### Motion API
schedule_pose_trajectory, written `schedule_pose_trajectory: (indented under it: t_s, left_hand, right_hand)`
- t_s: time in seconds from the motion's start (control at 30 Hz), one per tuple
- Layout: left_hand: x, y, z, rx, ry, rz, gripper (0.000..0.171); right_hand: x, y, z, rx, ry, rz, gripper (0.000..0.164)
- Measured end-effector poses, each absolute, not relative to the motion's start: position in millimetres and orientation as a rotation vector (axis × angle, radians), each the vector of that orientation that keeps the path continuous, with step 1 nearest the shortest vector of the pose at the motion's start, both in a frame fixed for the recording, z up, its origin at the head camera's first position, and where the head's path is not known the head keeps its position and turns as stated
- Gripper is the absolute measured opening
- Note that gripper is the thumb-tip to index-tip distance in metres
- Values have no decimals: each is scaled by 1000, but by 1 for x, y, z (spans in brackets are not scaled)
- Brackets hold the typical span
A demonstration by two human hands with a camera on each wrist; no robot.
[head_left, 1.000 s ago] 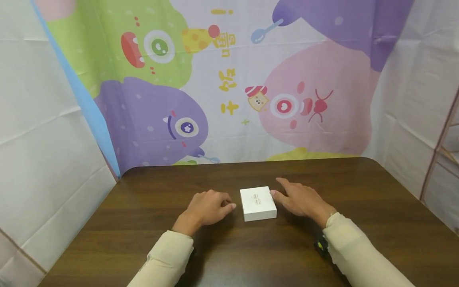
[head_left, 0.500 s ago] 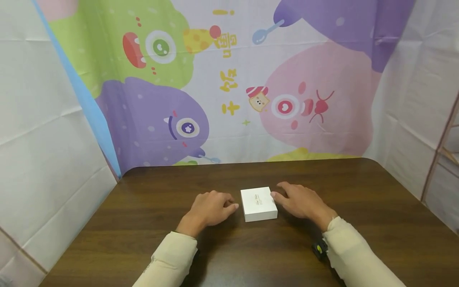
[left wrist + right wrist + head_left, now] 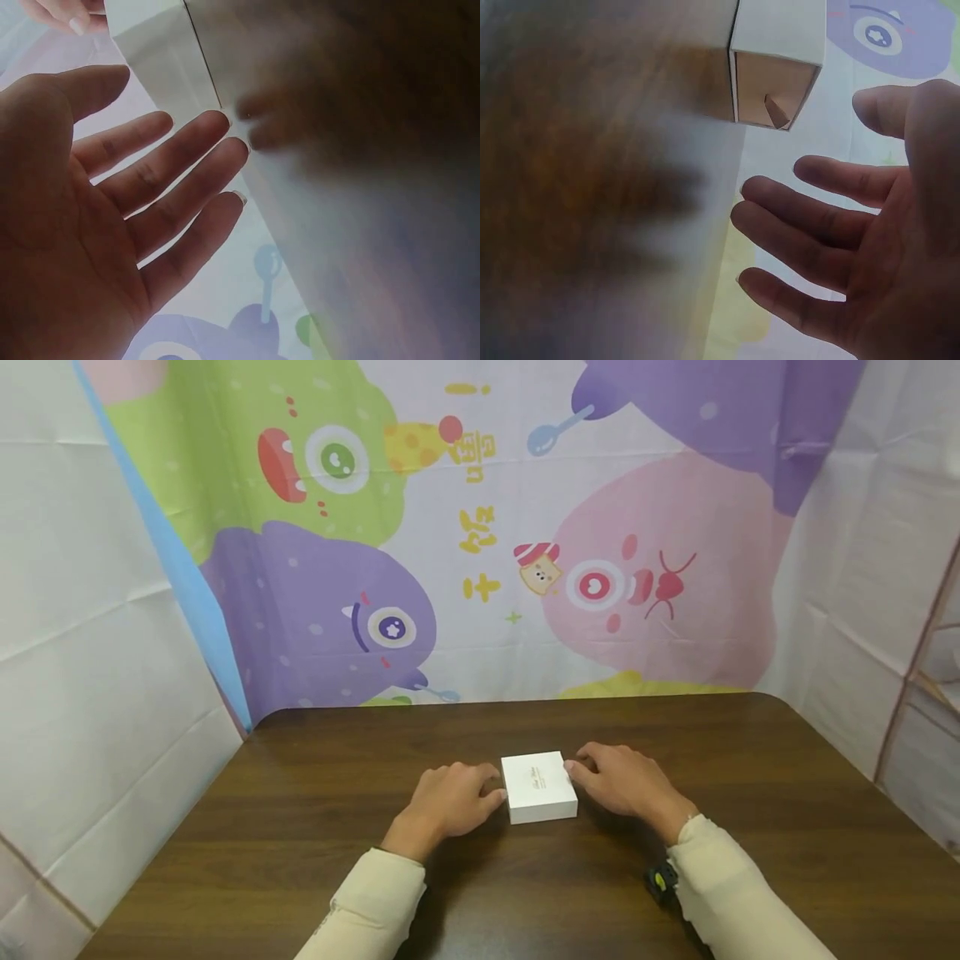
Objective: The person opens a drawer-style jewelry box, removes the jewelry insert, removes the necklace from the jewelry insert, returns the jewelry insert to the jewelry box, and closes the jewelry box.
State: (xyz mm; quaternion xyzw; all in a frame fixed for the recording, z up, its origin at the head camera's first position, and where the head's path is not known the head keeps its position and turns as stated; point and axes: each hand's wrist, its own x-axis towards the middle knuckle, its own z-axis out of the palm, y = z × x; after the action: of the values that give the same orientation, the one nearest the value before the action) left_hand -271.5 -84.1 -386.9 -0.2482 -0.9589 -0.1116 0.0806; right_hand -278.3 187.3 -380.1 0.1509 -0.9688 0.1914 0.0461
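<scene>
A small white box [image 3: 538,787] with gold script on its lid lies on the brown table. My left hand [image 3: 453,795] is at the box's left side, thumb tip right by its edge. In the left wrist view the fingers [image 3: 172,176] are extended and spread beside the box's white wall. On the other side, my right hand [image 3: 626,778] has its thumb tip at the box's right edge. The right wrist view shows relaxed, parted fingers [image 3: 802,240] and the box's end, where a tan inner drawer [image 3: 754,79] carries a small brown pull tab [image 3: 776,112].
The wood-grain table [image 3: 480,893] reaches back to a cartoon-printed cloth [image 3: 487,652]. White sheets hang at the left [image 3: 97,652] and right. A dark device [image 3: 662,883] is strapped under the right sleeve.
My left hand has moved right, up to the box's left edge. The right hand stays near the right edge, its forefinger a little more bent. The box lies where it was.
</scene>
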Motion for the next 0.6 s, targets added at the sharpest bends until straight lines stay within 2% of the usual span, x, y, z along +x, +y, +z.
schedule_pose_trajectory:
  t_s: [0.6]
  left_hand:
    - [-271,-68,-388,-603,-2920,-353,31]
  right_hand:
    - [-280,186,-384,429,-2985,602,43]
